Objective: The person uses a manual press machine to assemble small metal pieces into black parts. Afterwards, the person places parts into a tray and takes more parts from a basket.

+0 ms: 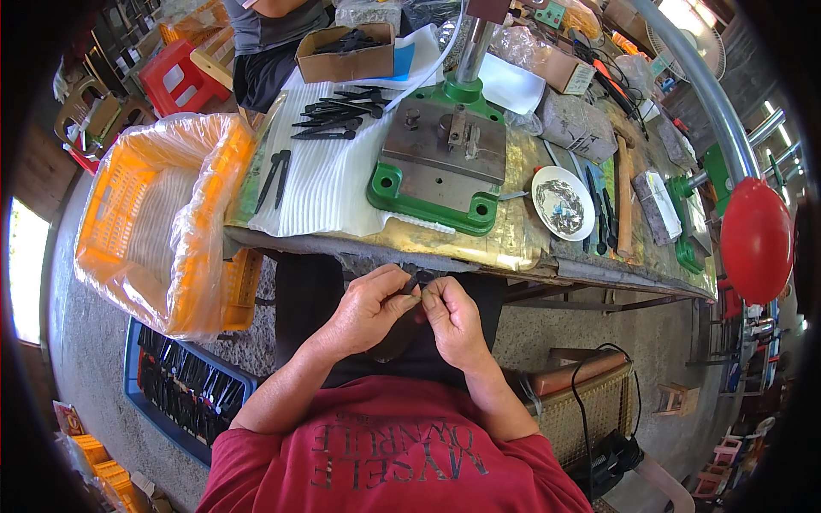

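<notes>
Just below the bench's front edge, my left hand (369, 309) and my right hand (451, 318) come together, fingers closed in a pinch. Between the fingertips is a small black part (417, 280); most of it is covered, so its exact kind cannot be made out. Above it on the bench stands a press with a green base (432, 203) and a steel block on top. Left of the press, several slim black handle-like pieces (329, 120) lie on white foam sheet (321, 192), with a separate pair (272, 179) nearer the edge.
Right of the press are a round white dish (563, 179) of small metal bits and a wooden-handled hammer (625, 205). A red lever knob (757, 241) juts in at right. An orange crate (111, 218) and a blue crate (184, 432) stand left. Another person (275, 38) is across the bench.
</notes>
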Demonstrator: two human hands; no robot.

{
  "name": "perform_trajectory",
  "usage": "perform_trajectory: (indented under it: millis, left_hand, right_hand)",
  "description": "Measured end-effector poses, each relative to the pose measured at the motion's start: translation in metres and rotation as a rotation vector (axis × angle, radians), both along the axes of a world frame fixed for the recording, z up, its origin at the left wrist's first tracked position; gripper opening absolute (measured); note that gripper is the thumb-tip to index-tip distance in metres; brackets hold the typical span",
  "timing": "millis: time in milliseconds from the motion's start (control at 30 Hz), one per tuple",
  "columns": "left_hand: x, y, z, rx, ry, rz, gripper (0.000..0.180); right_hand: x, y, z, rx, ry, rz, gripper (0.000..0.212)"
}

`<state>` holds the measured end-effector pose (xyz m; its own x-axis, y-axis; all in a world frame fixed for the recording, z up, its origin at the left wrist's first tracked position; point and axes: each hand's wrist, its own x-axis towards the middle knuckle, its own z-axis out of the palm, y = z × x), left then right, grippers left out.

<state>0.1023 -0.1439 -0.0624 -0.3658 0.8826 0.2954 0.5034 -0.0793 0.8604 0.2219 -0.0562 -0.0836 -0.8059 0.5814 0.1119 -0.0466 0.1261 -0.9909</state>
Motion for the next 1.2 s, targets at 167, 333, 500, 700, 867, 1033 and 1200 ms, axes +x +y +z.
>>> perform_trajectory:
  millis: [167, 333, 500, 700, 867, 1033, 1200]
  left_hand:
    - [-0.001, -0.005, -0.004, -0.057, -0.841, 0.001, 0.013]
    - [-0.001, -0.004, -0.014, 0.159, -1.15, 0.055, 0.015]
    - [0.002, -0.003, -0.014, 0.255, -1.345, 0.069, 0.016]
    - [0.003, -0.002, -0.019, 0.29, -1.359, 0.075, 0.013]
    - [0.003, -0.001, -0.018, 0.3, -1.36, 0.066, 0.014]
    - [0.004, -0.001, -0.017, 0.303, -1.339, 0.069, 0.012]
    - [0.005, 0.0, -0.016, 0.313, -1.316, 0.077, 0.012]
  right_hand:
    - [-0.006, -0.012, -0.002, -0.22, 0.131, -0.111, 0.012]
    - [-0.009, -0.018, -0.006, -0.308, 0.188, -0.163, 0.016]
    - [-0.012, -0.022, -0.005, -0.49, 0.257, -0.16, 0.015]
    - [-0.014, -0.023, -0.004, -0.511, 0.255, -0.149, 0.015]
    - [-0.015, -0.022, -0.002, -0.515, 0.262, -0.157, 0.015]
    - [-0.017, -0.022, -0.004, -0.524, 0.27, -0.175, 0.015]
    - [-0.019, -0.024, -0.003, -0.585, 0.3, -0.186, 0.014]
